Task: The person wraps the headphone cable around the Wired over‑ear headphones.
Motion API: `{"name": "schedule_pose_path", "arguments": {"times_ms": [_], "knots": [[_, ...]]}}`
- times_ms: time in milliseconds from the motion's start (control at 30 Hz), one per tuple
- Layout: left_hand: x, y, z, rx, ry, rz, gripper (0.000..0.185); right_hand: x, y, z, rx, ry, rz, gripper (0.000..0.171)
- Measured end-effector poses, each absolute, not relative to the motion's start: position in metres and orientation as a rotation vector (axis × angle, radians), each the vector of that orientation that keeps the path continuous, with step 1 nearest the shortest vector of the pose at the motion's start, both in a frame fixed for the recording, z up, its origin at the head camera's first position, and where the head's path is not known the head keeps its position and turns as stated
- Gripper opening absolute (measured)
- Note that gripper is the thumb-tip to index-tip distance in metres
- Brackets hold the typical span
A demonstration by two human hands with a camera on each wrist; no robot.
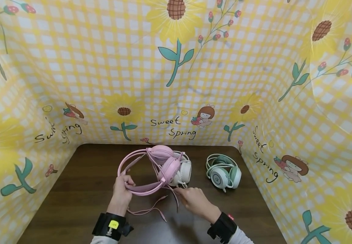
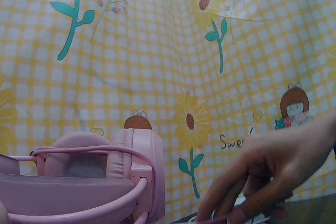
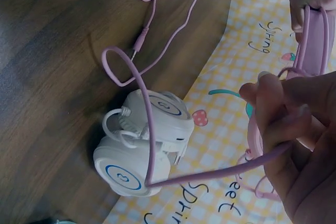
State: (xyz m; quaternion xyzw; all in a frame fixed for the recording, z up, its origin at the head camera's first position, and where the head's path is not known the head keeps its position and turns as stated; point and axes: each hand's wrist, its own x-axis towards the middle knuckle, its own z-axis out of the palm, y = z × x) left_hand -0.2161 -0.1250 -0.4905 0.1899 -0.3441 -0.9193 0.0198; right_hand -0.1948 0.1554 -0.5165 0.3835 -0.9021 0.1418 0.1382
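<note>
Pink headphones (image 1: 169, 171) are held up over the table by my left hand (image 1: 122, 190), whose fingers and thumb grip the headband. A pink cable (image 3: 150, 135) runs from between the curled fingers of my right hand (image 1: 195, 201), to the right of the ear cups. In the right wrist view the cable bends down past the white headphones, and its plug ends lie over the wood. White headphones (image 1: 187, 171) sit on the table, partly hidden behind the pink ear cups. Their own white cord is wound around them.
Mint-and-white headphones (image 1: 223, 175) rest at the right of the dark wooden table (image 1: 81, 189). Yellow checked cloth (image 1: 133, 61) with sunflowers rises like walls at the back and both sides.
</note>
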Motion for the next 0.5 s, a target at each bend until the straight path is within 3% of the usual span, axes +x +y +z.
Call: {"name": "schedule_pose_path", "arguments": {"times_ms": [100, 333, 500], "knots": [[-0.215, -0.125, -0.49, 0.579, -1.081, -2.85, 0.04, -0.191, 0.151, -0.516, 1.158, -2.61, 0.402, 0.022], [-0.214, -0.125, -0.491, 0.668, -1.028, -2.812, 0.038, -0.186, 0.138, -0.51, 1.288, -2.607, 0.344, 0.046], [-0.213, -0.123, -0.494, 0.767, -1.029, -2.674, 0.042, -0.19, 0.143, -0.503, 1.225, -2.63, 0.314, 0.042]]}}
